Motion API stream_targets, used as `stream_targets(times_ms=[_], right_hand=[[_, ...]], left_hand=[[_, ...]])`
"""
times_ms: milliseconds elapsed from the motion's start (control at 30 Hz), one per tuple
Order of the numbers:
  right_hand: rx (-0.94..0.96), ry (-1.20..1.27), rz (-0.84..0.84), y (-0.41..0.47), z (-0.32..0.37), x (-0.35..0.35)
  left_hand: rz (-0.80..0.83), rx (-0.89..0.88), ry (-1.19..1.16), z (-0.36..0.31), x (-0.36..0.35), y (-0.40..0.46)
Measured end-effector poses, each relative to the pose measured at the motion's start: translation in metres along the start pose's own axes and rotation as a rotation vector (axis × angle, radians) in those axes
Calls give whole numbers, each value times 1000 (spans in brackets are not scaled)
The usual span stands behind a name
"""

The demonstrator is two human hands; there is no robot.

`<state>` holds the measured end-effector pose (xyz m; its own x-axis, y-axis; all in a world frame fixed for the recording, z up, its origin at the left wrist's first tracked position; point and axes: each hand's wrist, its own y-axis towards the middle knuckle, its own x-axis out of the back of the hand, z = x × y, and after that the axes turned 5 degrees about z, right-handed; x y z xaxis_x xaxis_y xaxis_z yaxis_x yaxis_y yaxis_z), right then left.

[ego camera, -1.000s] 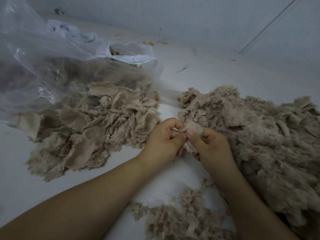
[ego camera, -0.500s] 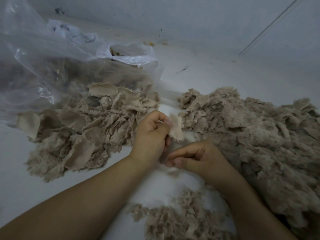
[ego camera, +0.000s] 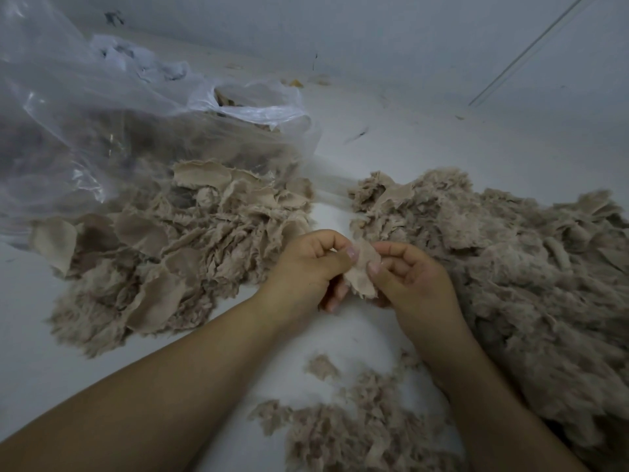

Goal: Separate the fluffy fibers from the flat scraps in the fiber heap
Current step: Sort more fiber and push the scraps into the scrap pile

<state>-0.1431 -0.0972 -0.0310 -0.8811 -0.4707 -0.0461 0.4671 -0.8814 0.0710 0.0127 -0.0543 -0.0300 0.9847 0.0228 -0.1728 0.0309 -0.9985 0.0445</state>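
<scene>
A small beige flat scrap [ego camera: 363, 270] hangs between my two hands above the white floor. My left hand [ego camera: 306, 267] pinches its left edge with thumb and forefinger. My right hand [ego camera: 408, 277] pinches its right edge the same way. To the right spreads the big fiber heap [ego camera: 510, 267], fluffy tufts mixed with flat pieces. On the left lies a pile of flat scraps [ego camera: 163, 253] with fuzzy edges. A smaller pile of fluffy fibers [ego camera: 354, 434] sits near the bottom, between my forearms.
A large clear plastic bag [ego camera: 102, 131] lies at the upper left, partly over the scrap pile, its mouth open toward the middle. A white wall [ego camera: 408, 46] rises behind. Bare white floor [ego camera: 340, 335] shows between the piles.
My left hand drew a scrap toward the left pile while my right hand dropped low; now both hands are together again, pinching one scrap between them.
</scene>
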Motion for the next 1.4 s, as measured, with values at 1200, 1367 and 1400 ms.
stream_targets(times_ms=[1200, 1367, 1400], right_hand=[[9, 28, -152, 7, -5, 1], [2, 21, -140, 7, -7, 3], [8, 12, -129, 7, -7, 4]], left_hand=[[22, -148, 903, -13, -12, 73], [158, -29, 968, -12, -7, 123], [176, -4, 1015, -13, -8, 125]])
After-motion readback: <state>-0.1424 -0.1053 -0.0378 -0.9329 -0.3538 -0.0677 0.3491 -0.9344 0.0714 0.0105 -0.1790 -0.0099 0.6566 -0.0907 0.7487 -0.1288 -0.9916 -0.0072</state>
